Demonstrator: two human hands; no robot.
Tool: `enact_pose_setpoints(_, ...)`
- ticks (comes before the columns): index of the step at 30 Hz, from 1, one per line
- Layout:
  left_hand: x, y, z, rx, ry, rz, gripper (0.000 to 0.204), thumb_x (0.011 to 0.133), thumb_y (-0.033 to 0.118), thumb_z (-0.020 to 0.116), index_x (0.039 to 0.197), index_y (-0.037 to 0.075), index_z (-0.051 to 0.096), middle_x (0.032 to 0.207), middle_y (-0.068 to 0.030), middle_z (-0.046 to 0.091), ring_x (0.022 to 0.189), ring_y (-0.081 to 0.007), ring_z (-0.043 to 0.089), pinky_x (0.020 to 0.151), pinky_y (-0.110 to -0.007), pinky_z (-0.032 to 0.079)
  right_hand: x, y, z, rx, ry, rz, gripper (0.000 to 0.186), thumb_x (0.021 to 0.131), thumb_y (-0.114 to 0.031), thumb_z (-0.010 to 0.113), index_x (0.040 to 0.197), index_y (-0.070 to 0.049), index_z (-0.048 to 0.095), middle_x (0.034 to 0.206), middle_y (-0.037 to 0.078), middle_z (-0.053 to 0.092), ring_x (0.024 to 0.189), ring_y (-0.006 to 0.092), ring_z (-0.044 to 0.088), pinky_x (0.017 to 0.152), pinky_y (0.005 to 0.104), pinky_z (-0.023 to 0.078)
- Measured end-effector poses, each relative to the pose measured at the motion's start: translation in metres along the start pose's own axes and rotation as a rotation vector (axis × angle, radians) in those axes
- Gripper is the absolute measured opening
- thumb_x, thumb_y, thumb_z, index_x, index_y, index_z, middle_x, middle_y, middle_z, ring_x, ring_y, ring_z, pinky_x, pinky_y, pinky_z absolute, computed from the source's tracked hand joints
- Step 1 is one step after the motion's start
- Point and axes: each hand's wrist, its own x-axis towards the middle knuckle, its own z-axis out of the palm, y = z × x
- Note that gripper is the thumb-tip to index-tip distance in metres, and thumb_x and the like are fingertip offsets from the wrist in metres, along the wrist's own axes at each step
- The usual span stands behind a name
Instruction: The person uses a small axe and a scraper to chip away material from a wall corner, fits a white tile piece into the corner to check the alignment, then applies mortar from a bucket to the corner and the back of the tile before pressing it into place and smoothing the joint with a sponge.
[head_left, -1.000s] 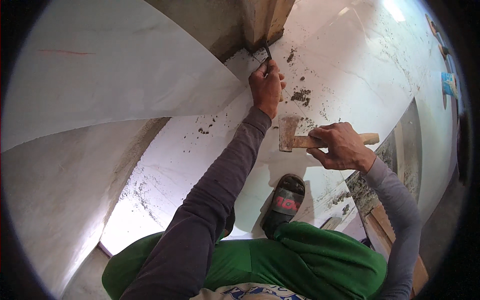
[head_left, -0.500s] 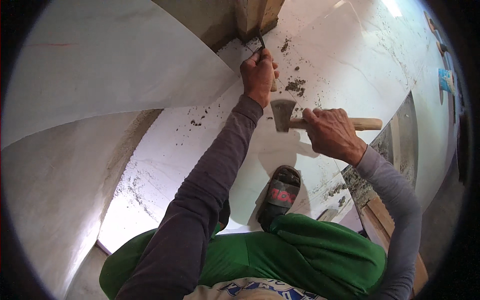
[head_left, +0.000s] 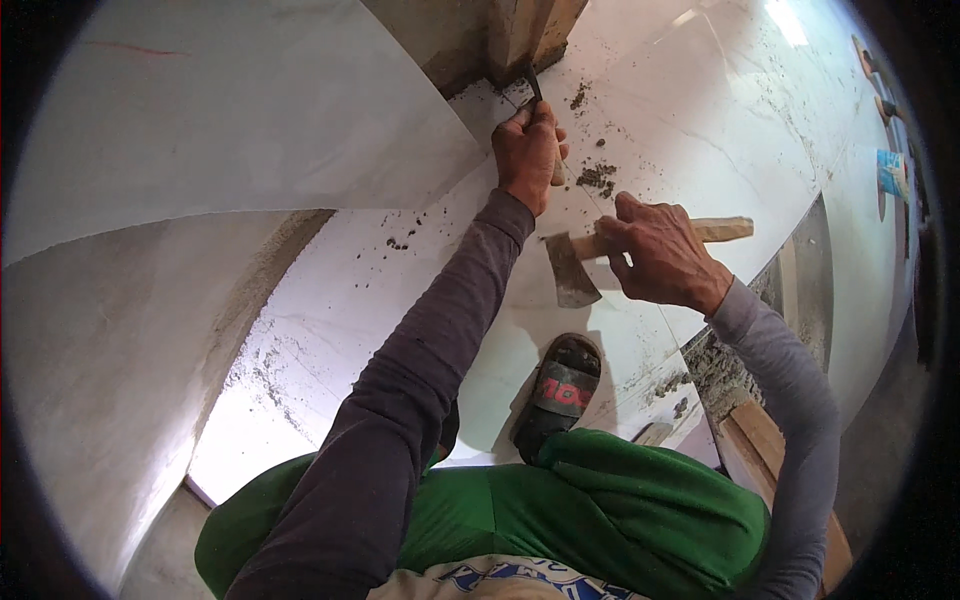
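Observation:
My left hand (head_left: pixel 528 155) grips a dark narrow chisel-like tool (head_left: pixel 537 88) with a pale handle, its tip at the foot of a rough post (head_left: pixel 522 35) where the white tiles meet it. Lower right, my right hand (head_left: pixel 660 250) is closed on the wooden handle of a small axe (head_left: pixel 575 275), whose head hangs tilted over the white tiled floor (head_left: pixel 500 375), apart from the chisel. Crumbs of mortar (head_left: pixel 597 178) are scattered on the tiles around the tool.
A curved white panel (head_left: pixel 250 110) fills the upper left, beside a bare grey surface (head_left: pixel 120 350). At right lie a rough recess with mortar (head_left: pixel 728 375), wooden boards (head_left: pixel 755 440), a blue container (head_left: pixel 890 170) and other tools (head_left: pixel 880 108). My sandalled foot (head_left: pixel 565 395) rests below.
My right hand has risen while turning the axe, so its head now angles downward. My left hand has shifted slightly, with the chisel staying at the post's foot.

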Motion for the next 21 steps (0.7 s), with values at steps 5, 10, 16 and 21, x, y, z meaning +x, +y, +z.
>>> enact_pose_setpoints(5,0.001,0.001,-0.001,0.000,0.015,-0.023,0.024,0.104,0.029,0.064,0.097,0.006,0.062,0.089,-0.0007,0.059,0.080,-0.0116,0.060,0.065,-0.029,0.053,0.016,0.006,-0.014,0.005,-0.198,-0.067,0.015,0.079,-0.013,0.069,0.094,-0.009,0.070,0.093,0.013,0.061,0.077,0.0313,0.066,0.067,0.0459,0.054)
enact_pose_setpoints(10,0.001,0.001,-0.005,-0.014,0.010,-0.009,0.025,0.103,0.030,0.065,0.102,0.006,0.064,0.090,-0.0005,0.059,0.080,-0.0120,0.061,0.066,-0.029,0.053,0.022,0.008,-0.018,0.075,0.034,0.097,0.020,0.074,-0.012,0.070,0.093,-0.009,0.072,0.093,0.011,0.063,0.080,0.0324,0.068,0.070,0.0455,0.056)
enact_pose_setpoints(16,0.001,0.003,0.003,-0.077,0.039,0.036,0.025,0.105,0.023,0.061,0.095,0.001,0.065,0.081,-0.0020,0.058,0.067,-0.0104,0.055,0.058,-0.028,0.050,0.027,0.010,-0.021,0.135,0.053,0.111,0.014,0.073,-0.010,0.068,0.086,-0.009,0.073,0.090,0.010,0.065,0.082,0.0308,0.069,0.071,0.0447,0.057)
enact_pose_setpoints(21,0.004,0.002,-0.009,-0.058,-0.023,-0.006,0.029,0.102,0.033,0.069,0.108,0.005,0.065,0.094,-0.0014,0.060,0.081,-0.0140,0.061,0.070,-0.031,0.054,0.028,0.018,-0.028,0.037,-0.209,-0.093,0.012,0.076,-0.011,0.068,0.087,-0.010,0.073,0.090,0.012,0.065,0.082,0.0327,0.068,0.071,0.0473,0.056)
